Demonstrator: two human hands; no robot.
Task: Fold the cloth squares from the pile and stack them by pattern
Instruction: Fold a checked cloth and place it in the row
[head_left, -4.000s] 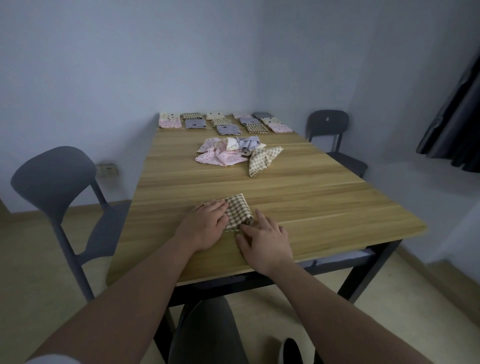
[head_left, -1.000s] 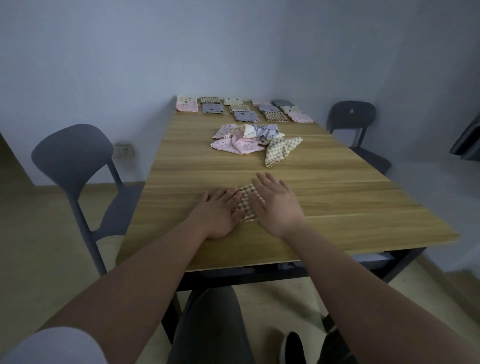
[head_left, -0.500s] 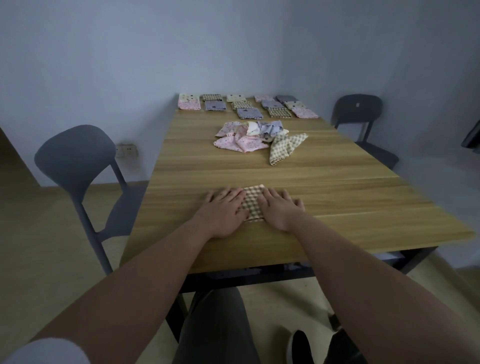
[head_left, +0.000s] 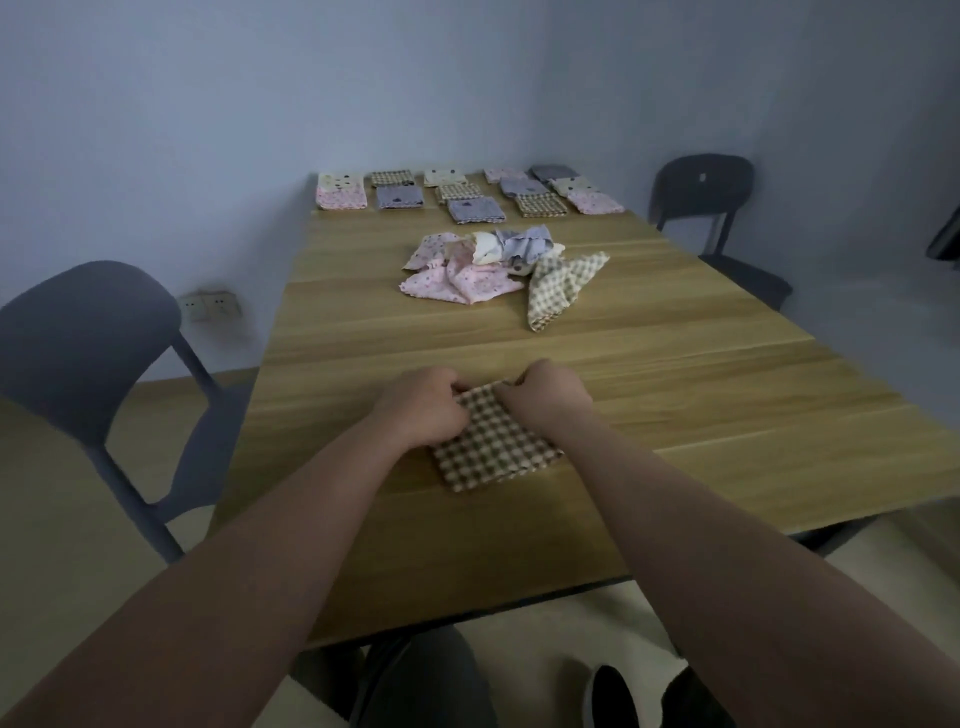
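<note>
A brown-and-cream checked cloth (head_left: 493, 441) lies folded on the near part of the wooden table (head_left: 675, 374). My left hand (head_left: 423, 405) pinches its far left corner and my right hand (head_left: 545, 397) pinches its far right corner, fingers curled. Farther up the table sits the loose pile of cloths (head_left: 483, 260): pink floral, white, grey-blue, and a checked one (head_left: 558, 288) at its right. Along the far edge lie several folded stacks (head_left: 467, 195) in rows: pink, grey, checked and cream dotted.
A grey chair (head_left: 83, 358) stands at the table's left side and a dark chair (head_left: 706, 197) at the far right. A wall socket (head_left: 210, 306) is low on the left wall. My legs and shoes show under the near edge.
Both hands lay flat, pressing the checked cloth. Now they have curled and gripped its far corners, and more of the cloth shows between my forearms.
</note>
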